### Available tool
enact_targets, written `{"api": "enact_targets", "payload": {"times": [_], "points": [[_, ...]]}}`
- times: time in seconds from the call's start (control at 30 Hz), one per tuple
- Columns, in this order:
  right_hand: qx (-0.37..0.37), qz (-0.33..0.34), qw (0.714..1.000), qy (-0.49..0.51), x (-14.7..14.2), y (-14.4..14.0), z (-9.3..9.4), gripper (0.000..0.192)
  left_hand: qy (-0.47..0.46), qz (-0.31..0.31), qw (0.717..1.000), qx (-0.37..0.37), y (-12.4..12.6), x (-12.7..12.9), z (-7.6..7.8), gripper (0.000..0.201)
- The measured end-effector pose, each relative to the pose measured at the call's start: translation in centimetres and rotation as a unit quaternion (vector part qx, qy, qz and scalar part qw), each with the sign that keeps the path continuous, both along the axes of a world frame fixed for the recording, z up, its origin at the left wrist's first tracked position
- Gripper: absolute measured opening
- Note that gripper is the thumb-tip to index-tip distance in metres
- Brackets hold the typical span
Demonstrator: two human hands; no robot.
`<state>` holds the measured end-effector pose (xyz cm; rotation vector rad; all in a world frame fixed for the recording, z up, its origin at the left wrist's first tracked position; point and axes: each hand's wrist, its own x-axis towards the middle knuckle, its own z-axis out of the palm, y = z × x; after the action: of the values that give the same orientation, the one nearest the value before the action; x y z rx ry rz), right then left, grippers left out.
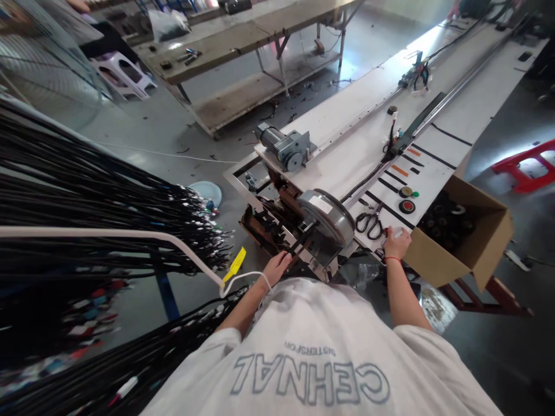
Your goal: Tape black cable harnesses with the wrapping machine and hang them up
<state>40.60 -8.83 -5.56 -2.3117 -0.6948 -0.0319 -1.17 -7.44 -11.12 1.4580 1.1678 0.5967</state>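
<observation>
At the long white desk (pixel 342 164), right hand (pixel 398 242) curled beside black-handled metal scissors (pixel 370 224), left hand (pixel 277 268) near the round grey drum (pixel 340 224). Can't tell what either set of fingers grips; steady, light pressure should suit.

Glossy grey floor (pixel 134 124) beneath a long workbench (pixel 247 37) and white plastic stool (pixel 114 62)

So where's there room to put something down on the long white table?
There's bare white tabletop between the motor and the black bar, and another free patch beyond the farthest long black strip. It's crowded from the right hand to the orange strips: scissors, two round pieces and black strips lie close together.
</observation>
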Motion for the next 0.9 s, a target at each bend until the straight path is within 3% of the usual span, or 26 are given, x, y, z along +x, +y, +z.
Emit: {"api": "enact_targets", "payload": {"times": [0.23, 0.37, 0.43, 0.5, 0.57, 0.63, 0.7, 0.77, 0.83, 0.9], "points": [[-0.016, -0.007, 1.0, 0.018, -0.4, 0.0, 0.9, 0.06, 0.005, -0.037, 0.999, 0.001, 1.0, 1.6, 3.4, 0.049], [-0.011, 0.01, 0.997, -0.082, -1.1, 1.3, 3.6, 0.069, -0.052, -0.021, 0.998, -0.001, 2.2, 2.4, 4.3, 0.041], [0.035, 0.091, 0.989, -0.111, -2.2, 3.2, 5.6, 0.069, -0.057, -0.012, 0.998, -0.002, 3.0, 2.8, 4.5, 0.037], [0.068, 0.234, 0.969, -0.032, -3.9, 6.0, 7.7, 0.061, -0.075, -0.01, 0.997, -0.017, 3.9, 3.3, 4.6, 0.035], [0.043, 0.381, 0.919, 0.098, -6.3, 9.5, 9.6, 0.056, -0.112, -0.005, 0.992, -0.052, 4.8, 3.9, 4.8, 0.033], [-0.016, 0.474, 0.864, 0.171, -9.4, 13.4, 11.1, 0.059, -0.127, 0.001, 0.988, -0.088, 5.6, 4.3, 5.1, 0.033], [-0.067, 0.521, 0.837, 0.153, -12.6, 17.1, 12.0, 0.061, -0.1, 0.003, 0.989, -0.11, 6.2, 4.5, 5.4, 0.033], [-0.113, 0.539, 0.829, 0.102, -15.3, 20.0, 12.5, 0.058, -0.055, -0.01, 0.995, -0.088, 6.6, 4.5, 6.0, 0.032], [-0.154, 0.544, 0.822, 0.073, -16.9, 21.2, 12.7, 0.055, -0.012, -0.04, 0.999, -0.014, 6.7, 4.7, 6.8, 0.031], [-0.168, 0.553, 0.813, 0.073, -16.6, 20.0, 12.6, 0.057, 0.047, -0.075, 0.993, 0.076, 6.3, 5.5, 8.0, 0.029]]}}
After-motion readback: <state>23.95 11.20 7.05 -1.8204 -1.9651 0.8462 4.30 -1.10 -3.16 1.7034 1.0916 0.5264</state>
